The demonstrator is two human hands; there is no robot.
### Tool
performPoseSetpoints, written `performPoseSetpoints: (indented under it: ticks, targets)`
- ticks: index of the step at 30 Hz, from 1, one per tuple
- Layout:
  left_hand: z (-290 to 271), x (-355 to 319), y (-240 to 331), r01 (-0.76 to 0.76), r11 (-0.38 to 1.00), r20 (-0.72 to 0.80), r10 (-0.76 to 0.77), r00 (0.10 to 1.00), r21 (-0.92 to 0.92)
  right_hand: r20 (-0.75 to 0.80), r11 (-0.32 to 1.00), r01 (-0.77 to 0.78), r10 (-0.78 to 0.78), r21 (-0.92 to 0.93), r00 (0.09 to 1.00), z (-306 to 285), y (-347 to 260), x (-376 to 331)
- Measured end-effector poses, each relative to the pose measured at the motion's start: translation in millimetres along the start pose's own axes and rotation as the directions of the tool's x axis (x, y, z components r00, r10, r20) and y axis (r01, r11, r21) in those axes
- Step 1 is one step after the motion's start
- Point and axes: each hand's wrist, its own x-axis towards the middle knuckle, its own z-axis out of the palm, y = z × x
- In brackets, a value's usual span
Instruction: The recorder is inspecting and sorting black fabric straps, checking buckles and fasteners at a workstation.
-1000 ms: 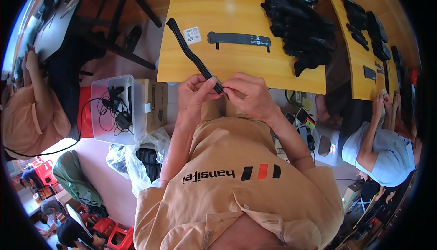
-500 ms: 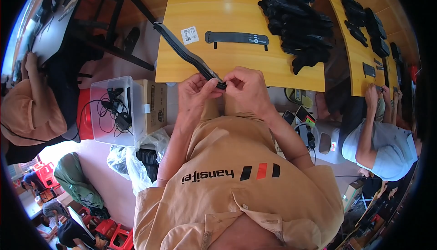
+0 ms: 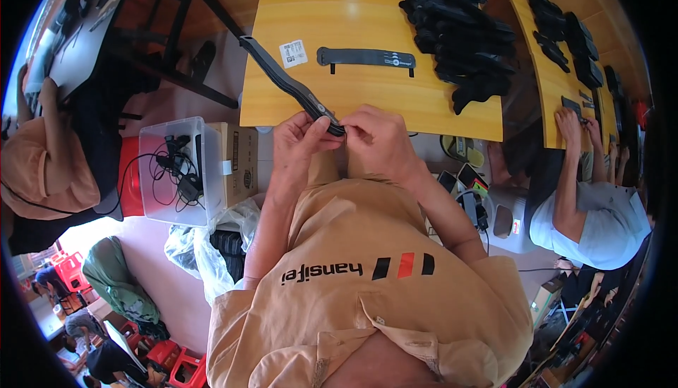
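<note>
Gripping one strap [image 3: 293, 87], two hands [image 3: 300, 144] [image 3: 378, 140]

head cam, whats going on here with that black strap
A person in a tan shirt holds one end of a long black strap between both hands, left hand and right hand, at the near edge of a yellow table. The strap's other end sticks out past the table's left edge. Another flat strap, a small white label and a pile of black pieces lie on the table.
</note>
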Motion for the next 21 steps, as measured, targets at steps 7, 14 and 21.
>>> performPoseSetpoints:
  ticks: [7, 14, 21]
  targets:
    - [6, -2, 4, -0.007, 0.956, -0.049, 0.022, 0.999, 0.294, -0.003, 0.997, -0.06, 0.06, 0.045, 0.998, 7, -2, -2]
    - [-2, -8, 8, 0.03, 0.867, 0.0, -0.034, 0.999, 0.498, 0.0, 0.999, -0.028, 0.028, 0.041, 1.0, 17, 1, -2]
    - [-2, -13, 16, -0.045, 0.831, 0.086, -0.004, 0.996, 0.555, 0.004, 1.0, 0.012, -0.012, 0.016, 1.0, 20, -3, 6]
